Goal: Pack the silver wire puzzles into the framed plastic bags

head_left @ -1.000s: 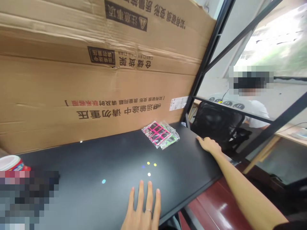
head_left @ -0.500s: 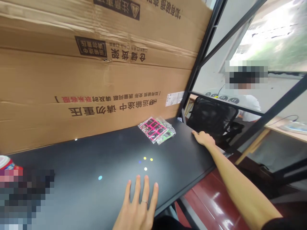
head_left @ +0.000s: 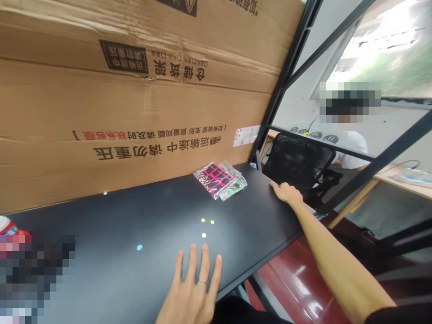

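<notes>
My left hand lies palm down on the black tabletop, fingers spread, a ring on one of them, holding nothing. Just beyond its fingertips is a small white dot. Two yellow dots and a dark blue dot sit a little farther off, and a light blue dot is to the left. Over at the table's right edge, my right hand grips the rim, its thumb on top and the other fingers mostly hidden. Clear packets with a pink grid and a green piece overlap near the back.
A large cardboard sheet stands along the back. Black metal posts rise at the right corner. Beyond them are a black chair and a seated person. At the far left is a red and white item, partly blurred out.
The view has shifted very slightly. Both hands keep their places on the table, and the dots and packets have not moved.
</notes>
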Demonstrator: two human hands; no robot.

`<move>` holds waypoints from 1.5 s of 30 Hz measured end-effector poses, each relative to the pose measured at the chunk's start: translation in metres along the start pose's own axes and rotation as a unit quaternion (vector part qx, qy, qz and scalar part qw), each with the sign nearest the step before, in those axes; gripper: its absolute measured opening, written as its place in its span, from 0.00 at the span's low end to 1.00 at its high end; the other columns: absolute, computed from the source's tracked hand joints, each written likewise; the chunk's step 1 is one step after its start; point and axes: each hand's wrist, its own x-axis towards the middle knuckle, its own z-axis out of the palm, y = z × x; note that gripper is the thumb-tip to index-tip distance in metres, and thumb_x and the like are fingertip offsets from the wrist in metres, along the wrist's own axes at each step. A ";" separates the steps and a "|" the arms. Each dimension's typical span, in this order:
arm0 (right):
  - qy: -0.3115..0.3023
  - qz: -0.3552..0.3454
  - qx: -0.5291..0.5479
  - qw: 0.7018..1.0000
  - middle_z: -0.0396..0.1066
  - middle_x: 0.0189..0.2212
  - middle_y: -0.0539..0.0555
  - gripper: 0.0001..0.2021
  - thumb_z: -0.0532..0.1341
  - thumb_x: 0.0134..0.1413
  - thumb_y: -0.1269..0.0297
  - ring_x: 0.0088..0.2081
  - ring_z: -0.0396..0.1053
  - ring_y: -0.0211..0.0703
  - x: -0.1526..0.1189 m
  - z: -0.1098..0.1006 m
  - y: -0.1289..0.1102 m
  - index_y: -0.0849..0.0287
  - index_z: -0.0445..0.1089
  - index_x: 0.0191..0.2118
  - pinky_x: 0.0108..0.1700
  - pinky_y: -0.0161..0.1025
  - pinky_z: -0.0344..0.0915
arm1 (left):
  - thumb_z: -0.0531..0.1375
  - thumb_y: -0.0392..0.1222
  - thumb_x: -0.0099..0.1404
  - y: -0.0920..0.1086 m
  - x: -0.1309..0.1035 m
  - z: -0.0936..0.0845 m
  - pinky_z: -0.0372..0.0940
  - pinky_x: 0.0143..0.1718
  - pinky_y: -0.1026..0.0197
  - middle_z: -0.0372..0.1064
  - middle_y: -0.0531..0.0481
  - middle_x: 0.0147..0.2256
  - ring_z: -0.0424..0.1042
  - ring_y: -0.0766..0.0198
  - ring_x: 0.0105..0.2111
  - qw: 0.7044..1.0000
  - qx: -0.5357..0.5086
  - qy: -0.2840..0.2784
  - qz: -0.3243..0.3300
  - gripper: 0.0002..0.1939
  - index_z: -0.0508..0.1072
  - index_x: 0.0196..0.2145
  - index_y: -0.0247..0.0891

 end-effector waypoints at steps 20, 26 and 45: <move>0.013 0.002 -0.002 1.000 0.73 0.62 0.82 0.46 0.46 0.72 0.29 0.66 0.72 0.77 -0.002 0.001 0.003 0.70 0.72 0.68 0.65 0.65 0.68 | 0.58 0.51 0.75 -0.015 0.002 -0.004 0.65 0.61 0.33 0.69 0.32 0.68 0.68 0.33 0.67 0.998 0.000 0.028 0.061 0.35 0.65 0.76 0.40; 0.013 0.007 -0.004 1.000 0.72 0.62 0.82 0.46 0.46 0.72 0.30 0.66 0.71 0.77 -0.003 0.001 0.003 0.70 0.71 0.68 0.65 0.65 0.68 | 0.58 0.49 0.74 -0.016 0.003 -0.007 0.68 0.60 0.32 0.70 0.31 0.67 0.70 0.32 0.66 0.998 -0.001 0.025 0.058 0.33 0.69 0.73 0.37; 0.006 0.000 -0.011 1.000 0.71 0.63 0.83 0.45 0.45 0.73 0.32 0.65 0.72 0.78 -0.012 -0.003 0.001 0.71 0.71 0.68 0.64 0.66 0.68 | 0.60 0.48 0.73 -0.015 0.005 -0.013 0.69 0.61 0.31 0.69 0.29 0.68 0.68 0.32 0.67 0.997 -0.042 -0.031 0.052 0.33 0.70 0.72 0.33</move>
